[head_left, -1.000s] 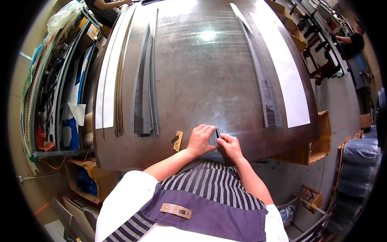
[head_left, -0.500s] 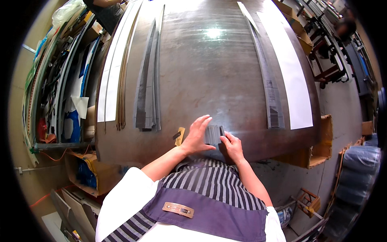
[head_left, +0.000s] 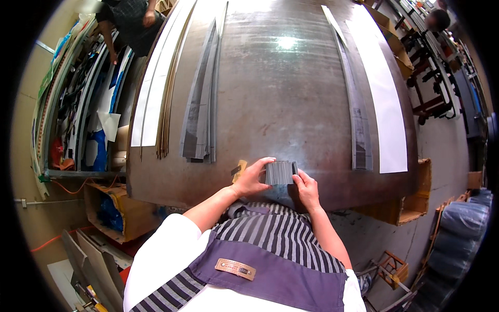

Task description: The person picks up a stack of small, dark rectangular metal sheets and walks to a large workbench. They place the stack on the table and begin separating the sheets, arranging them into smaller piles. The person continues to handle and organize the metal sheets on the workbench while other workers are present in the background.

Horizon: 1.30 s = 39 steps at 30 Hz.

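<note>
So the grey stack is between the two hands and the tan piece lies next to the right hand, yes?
Wrong side: the head view shows the tan piece lying next to the left hand. The grey stack is indeed between that hand and the right hand.

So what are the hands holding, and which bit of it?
A stack of thin grey pieces: the right hand holds it by its right end. The left hand is around its left end, but I can't tell if it's gripping.

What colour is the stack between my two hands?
The stack is grey, with fine parallel lines; it shows best in the head view.
</note>
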Tool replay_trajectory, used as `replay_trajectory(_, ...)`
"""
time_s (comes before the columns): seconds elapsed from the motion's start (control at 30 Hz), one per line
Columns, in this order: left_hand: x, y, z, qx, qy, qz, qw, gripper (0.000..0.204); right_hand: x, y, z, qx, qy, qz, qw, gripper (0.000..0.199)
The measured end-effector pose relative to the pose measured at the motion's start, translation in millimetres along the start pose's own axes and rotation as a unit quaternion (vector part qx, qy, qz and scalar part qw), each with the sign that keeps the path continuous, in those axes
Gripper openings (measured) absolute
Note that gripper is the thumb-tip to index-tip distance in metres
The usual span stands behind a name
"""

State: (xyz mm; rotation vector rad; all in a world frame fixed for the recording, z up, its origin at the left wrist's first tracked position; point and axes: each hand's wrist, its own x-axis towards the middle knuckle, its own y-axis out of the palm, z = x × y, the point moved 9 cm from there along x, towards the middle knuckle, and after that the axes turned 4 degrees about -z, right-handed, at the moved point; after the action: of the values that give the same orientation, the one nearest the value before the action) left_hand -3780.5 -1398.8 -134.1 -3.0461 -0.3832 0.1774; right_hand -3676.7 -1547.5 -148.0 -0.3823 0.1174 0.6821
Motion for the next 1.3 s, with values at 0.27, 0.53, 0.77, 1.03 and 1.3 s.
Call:
replay_trajectory(0.27,22,36,-50,0.460,0.114,-0.087,0.876,0.099,2,2,-16,0.013,0.007,-0.011,1.000,0.034)
replay_trajectory(0.53,33,38,-48,0.407,0.124,-0.103,0.899,0.067,8,-5,-35,0.140,0.053,0.023,0.988,0.021)
replay_trajectory(0.77,34,39,-53,0.410,0.108,-0.093,0.901,0.063,-1,-34,-1,-0.196,-0.119,-0.115,0.967,0.020)
replay_trajectory(1.03,33,39,-57,0.425,0.139,-0.098,0.889,0.065,-2,-88,-34,0.106,0.002,-0.191,0.976,0.021)
replay_trajectory(1.3,34,44,-42,0.435,0.078,-0.060,0.895,0.077,-11,-143,-72,-0.243,-0.011,-0.139,0.960,0.032)
